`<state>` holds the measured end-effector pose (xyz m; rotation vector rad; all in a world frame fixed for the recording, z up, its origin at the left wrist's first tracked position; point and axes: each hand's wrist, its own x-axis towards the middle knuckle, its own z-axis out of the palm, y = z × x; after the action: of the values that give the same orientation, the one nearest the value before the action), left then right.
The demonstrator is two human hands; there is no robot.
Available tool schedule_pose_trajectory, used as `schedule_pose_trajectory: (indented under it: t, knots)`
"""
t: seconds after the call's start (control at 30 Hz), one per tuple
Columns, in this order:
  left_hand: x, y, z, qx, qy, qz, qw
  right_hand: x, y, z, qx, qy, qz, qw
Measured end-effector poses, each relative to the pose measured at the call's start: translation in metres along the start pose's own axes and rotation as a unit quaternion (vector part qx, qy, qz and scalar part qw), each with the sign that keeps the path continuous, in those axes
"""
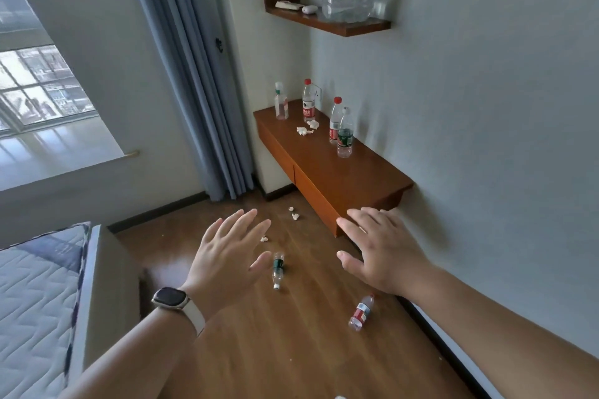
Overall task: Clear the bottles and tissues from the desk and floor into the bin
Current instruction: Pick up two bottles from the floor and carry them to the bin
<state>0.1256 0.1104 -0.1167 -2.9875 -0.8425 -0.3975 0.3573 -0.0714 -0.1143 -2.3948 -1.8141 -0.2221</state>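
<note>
We have not picked anything up yet; our left hand (223, 256) and right hand (379, 253) hover spread and empty over the floor (275, 350), each grip open. On the counter (356, 172) at the far right stand four bottles: one at the far left corner (281, 102), a red-labelled one (308, 100), another red one (335, 121) and a green one (345, 133) touching it; crumpled tissues (306, 128) lie between them. On the floor a green-labelled bottle (278, 269) lies between our hands, a red-labelled bottle (361, 312) lies nearer on the right, and floor tissues (294, 213) sit farther off. No bin is in view; next, we judge, comes stooping for the nearest bottle, then finding the bin.
</note>
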Motion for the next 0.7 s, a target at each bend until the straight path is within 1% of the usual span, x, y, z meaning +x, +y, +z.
schedule_pose_trajectory:
  t: [0.17,0.3,0.47,0.7]
  knots:
    - [0.052,0.003,0.029,-0.003,-0.028,-0.004,1.000,0.041,0.036,0.031,0.017,-0.039,0.007,0.999]
    - [0.082,-0.003,0.050,-0.007,-0.049,-0.008,0.999,0.070,0.056,0.051,0.018,-0.075,-0.003,0.997]
    - [0.110,-0.022,0.065,-0.013,-0.055,-0.016,0.998,0.098,0.060,0.069,0.038,-0.089,0.012,0.995]
    - [0.152,-0.069,0.107,-0.034,-0.101,0.021,0.994,0.139,0.050,0.103,0.050,-0.120,0.048,0.990]
